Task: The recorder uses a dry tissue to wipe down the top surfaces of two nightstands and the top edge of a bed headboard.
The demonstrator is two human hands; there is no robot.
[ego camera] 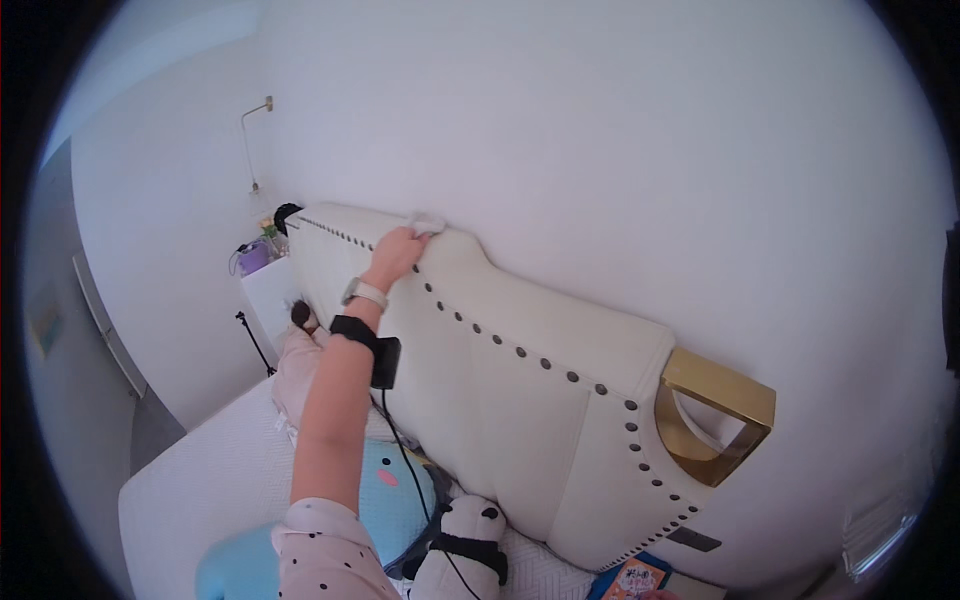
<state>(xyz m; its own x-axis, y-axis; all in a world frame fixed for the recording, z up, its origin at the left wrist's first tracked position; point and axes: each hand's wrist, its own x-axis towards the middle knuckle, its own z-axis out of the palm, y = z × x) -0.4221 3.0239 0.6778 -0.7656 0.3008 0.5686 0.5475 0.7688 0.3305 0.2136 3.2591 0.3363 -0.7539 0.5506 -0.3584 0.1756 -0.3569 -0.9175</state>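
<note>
My left hand (pixel 395 257) holds a whitish cloth or wipe (pixel 427 222) against the top edge of a cream upholstered headboard (pixel 495 420). Dark round studs run along the headboard's border. A watch (pixel 365 293) is on the left wrist, and a black strap with a small box (pixel 385 362) sits on the forearm. From that box a black cable (pixel 411 465) hangs down across the bed. Only a sliver of what looks like my right hand (pixel 660 595) shows at the bottom edge, by an orange book (pixel 636 581); its fingers are mostly cut off.
A gold metal bracket (pixel 720 382) juts from the headboard's right end. Below lie a panda plush (pixel 469 525), a light-blue plush cushion (pixel 390 510) and a pink plush (pixel 295 367) on the white bed cover (pixel 202 487). A purple item (pixel 255 256) stands on a white cabinet (pixel 264 294).
</note>
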